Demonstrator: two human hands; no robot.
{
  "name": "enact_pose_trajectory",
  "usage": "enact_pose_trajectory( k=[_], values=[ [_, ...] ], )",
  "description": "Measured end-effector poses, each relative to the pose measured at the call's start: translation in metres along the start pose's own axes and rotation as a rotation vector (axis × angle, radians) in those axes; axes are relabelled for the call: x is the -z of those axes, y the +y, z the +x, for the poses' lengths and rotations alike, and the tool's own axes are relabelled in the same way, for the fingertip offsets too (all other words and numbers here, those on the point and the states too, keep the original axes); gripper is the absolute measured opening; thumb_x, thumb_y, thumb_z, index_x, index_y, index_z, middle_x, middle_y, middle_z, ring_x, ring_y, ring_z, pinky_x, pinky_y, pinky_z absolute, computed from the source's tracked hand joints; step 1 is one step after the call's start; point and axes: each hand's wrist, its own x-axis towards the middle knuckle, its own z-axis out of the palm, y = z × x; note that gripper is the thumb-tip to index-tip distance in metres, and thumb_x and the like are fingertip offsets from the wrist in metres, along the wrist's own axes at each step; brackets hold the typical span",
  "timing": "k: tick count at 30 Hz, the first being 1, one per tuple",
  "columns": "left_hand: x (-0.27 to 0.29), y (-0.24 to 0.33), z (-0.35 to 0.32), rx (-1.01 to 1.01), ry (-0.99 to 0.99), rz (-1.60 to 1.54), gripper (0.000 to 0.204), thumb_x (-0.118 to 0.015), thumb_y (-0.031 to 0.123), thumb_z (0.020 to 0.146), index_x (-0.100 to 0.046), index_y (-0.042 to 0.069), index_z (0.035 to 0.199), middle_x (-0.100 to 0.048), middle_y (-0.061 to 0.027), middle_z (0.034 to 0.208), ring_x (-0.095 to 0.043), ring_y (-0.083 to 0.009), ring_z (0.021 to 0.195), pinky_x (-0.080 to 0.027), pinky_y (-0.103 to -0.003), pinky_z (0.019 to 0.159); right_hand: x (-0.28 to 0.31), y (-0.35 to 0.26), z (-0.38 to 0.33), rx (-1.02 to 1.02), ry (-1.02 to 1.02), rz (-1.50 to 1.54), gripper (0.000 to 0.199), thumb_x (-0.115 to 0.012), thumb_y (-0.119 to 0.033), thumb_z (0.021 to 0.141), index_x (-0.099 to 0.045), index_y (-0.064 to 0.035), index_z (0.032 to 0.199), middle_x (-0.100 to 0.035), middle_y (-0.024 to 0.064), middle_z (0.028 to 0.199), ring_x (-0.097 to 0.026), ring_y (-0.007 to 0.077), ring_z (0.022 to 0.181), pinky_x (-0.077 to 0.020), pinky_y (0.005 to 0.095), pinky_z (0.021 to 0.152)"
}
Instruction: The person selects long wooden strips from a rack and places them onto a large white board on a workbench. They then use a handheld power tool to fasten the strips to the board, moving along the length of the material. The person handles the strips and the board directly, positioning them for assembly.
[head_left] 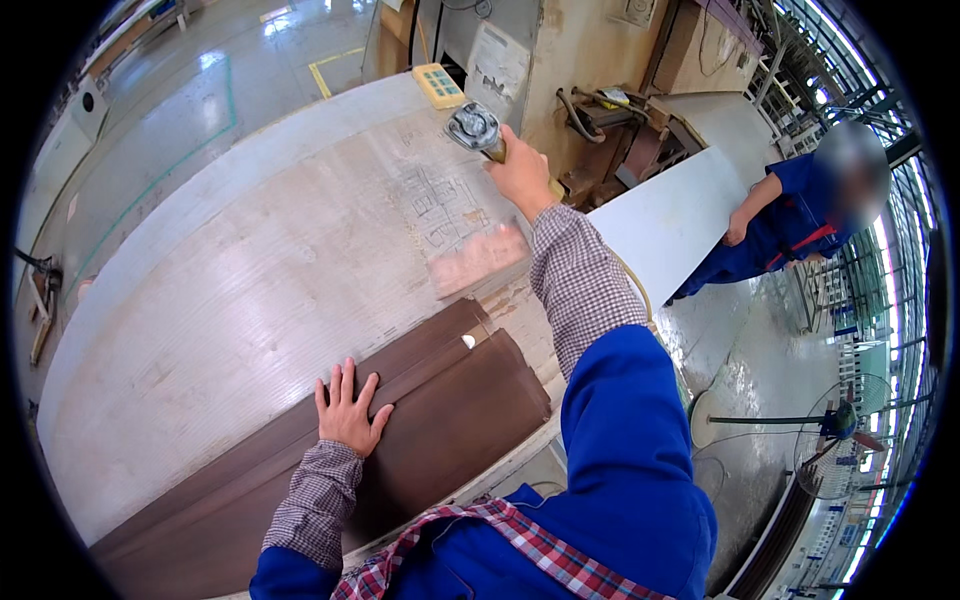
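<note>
My left hand (348, 412) lies flat with its fingers spread on a long dark brown panel (450, 400) with a raised ridge along it. A small white piece (468, 342) sits on the panel toward its right end. Beyond the panel's far end, my right hand (520, 172) is closed round the handle of a hand-held power tool (473, 127) with a silver and black head. That tool is over the far edge of the pale worktable (230, 270); whether it touches the table I cannot tell. Fingers hide most of its grip.
A yellow calculator (438, 86) lies beside the tool. Line drawings (435, 205) and a reddish sheet (480, 260) are on the tabletop. At right, a person in blue (790, 215) has a hand at a white board (675, 215). A standing fan (842, 420) is farther right.
</note>
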Motion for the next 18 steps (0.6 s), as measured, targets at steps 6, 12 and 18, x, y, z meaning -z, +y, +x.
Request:
enact_pose_trajectory(
  k=[6,12,18],
  values=[
    [0.000,0.002,-0.001,0.026,0.001,-0.043,0.052,-0.048,0.046,0.082,-0.047,0.016,0.124,-0.023,-0.0149,0.141,-0.023,-0.0330,0.129,-0.013,-0.053,0.103,0.098,-0.016,-0.031,0.147,-0.349,-0.082,0.034,-0.066,-0.024,0.067,-0.059,-0.0071,0.096,-0.063,0.0168,0.081,-0.059,0.0340,0.076,-0.0478,0.0391,0.067],
    [-0.001,0.003,-0.004,0.026,-0.029,-0.034,0.052,-0.045,0.047,0.084,-0.045,0.017,0.126,-0.021,-0.0152,0.141,-0.020,-0.0326,0.130,-0.011,-0.053,0.103,0.136,-0.031,-0.137,-0.053,-0.868,0.297,0.032,-0.067,-0.014,0.060,-0.062,0.0010,0.088,-0.064,0.0157,0.079,-0.060,0.0201,0.071,-0.0473,0.0309,0.070],
    [0.000,0.001,-0.004,0.025,-0.034,-0.065,0.053,-0.045,0.046,0.084,-0.044,0.016,0.126,-0.020,-0.0155,0.142,-0.019,-0.0331,0.130,-0.011,-0.052,0.104,0.113,-0.033,-0.193,-0.095,-0.884,0.144,0.031,-0.065,-0.015,0.060,-0.060,0.0059,0.082,-0.059,0.0248,0.073,-0.059,0.0330,0.069,-0.0473,0.0358,0.066]
  ],
)
